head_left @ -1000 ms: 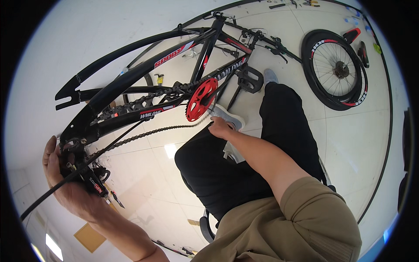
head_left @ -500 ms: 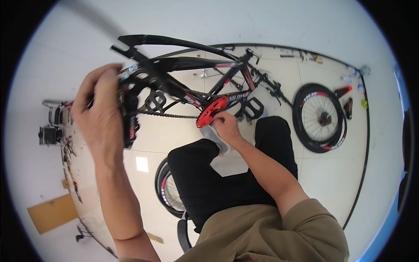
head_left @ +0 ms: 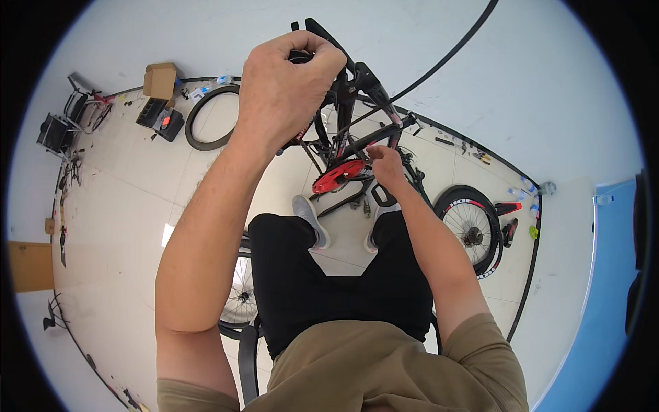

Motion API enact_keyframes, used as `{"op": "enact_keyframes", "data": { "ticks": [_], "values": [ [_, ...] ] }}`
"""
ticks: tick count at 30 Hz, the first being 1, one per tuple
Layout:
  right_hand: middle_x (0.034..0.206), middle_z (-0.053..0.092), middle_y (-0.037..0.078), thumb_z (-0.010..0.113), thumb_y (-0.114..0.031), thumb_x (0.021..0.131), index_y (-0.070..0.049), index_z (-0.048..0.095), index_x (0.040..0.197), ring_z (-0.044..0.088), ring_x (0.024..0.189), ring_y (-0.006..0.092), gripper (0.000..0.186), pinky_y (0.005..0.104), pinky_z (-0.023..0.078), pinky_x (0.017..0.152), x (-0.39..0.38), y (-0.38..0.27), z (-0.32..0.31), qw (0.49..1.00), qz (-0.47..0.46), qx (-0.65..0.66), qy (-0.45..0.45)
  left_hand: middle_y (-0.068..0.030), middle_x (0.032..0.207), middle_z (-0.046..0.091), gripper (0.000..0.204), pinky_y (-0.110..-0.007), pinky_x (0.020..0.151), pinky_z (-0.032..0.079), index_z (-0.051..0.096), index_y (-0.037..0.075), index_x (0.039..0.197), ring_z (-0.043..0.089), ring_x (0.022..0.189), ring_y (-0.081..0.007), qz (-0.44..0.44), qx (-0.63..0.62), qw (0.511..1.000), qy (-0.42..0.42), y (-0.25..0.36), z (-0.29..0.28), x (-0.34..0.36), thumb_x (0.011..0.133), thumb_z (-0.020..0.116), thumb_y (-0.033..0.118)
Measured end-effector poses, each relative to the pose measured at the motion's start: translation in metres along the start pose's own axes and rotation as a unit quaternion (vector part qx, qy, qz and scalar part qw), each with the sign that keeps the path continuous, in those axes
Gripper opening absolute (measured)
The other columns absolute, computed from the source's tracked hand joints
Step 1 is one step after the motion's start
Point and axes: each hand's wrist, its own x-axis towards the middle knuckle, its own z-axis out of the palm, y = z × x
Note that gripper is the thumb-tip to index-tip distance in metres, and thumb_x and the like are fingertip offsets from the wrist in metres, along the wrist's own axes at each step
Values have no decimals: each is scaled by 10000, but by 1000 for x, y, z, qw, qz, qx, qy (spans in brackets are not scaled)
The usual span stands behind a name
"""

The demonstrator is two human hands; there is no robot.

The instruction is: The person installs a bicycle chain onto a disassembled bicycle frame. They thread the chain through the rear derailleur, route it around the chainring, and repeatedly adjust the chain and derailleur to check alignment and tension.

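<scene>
Now my left hand [head_left: 288,86] curled by the black bike frame [head_left: 374,88], hold hidden, my right hand [head_left: 386,168] half-closed beside the red chainring [head_left: 338,176], can't tell its grip.

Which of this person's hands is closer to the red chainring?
Right. The right hand is just right of the red chainring in the picture; the left hand is farther off, above and left of it.

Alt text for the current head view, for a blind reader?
A person's left grip is curled in front of a black bicycle frame; the right grip is beside its red chainring. A wheel lies to the right.
</scene>
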Motion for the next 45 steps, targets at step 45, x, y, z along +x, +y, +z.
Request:
{"op": "enact_keyframes", "data": {
  "ticks": [45],
  "values": [
    [1077,684,90,517,92,895,23,602,1176,639,1033,179,302,299,476,944,-59,-150,-54,918,-303,136,215,16,671,557,266,-223,618,410,649,-37,842,463,660,-54,44,-7,999,-3,-11,5,1,867,599,223]
  ]
}}
